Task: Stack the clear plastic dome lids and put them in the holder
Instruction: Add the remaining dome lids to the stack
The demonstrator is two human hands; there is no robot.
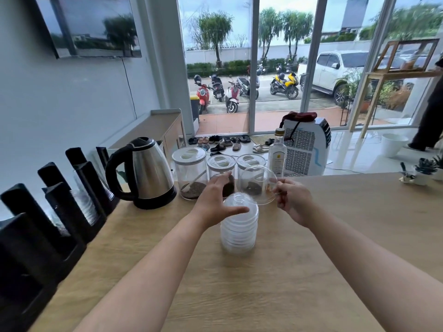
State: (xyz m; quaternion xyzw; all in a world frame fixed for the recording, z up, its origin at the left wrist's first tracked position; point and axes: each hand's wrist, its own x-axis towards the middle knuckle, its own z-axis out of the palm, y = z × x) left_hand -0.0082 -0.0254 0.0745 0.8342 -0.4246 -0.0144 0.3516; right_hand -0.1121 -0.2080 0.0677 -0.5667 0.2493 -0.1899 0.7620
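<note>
Lid (257, 185) pinched by right hand (293, 203), stack (239, 232) touched by open left hand (212, 200), dark grains seen in three jars (190, 174) behind.

Clear glossy plastic dome lids (239, 226) stacked under left hand (215, 200); matt pale wood-grain desk (263, 295) beneath; polished steel kettle (148, 171), black plastic handle, left of it; matt black holder (72, 212) farther left.

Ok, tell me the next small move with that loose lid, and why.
Probably swing the loose lid left and down onto the stack, dome up. The right hand pinches its rim, holding it tilted just up and right of the stack's top, while the thumb of the left hand lies across that top and likely must clear first.
</note>
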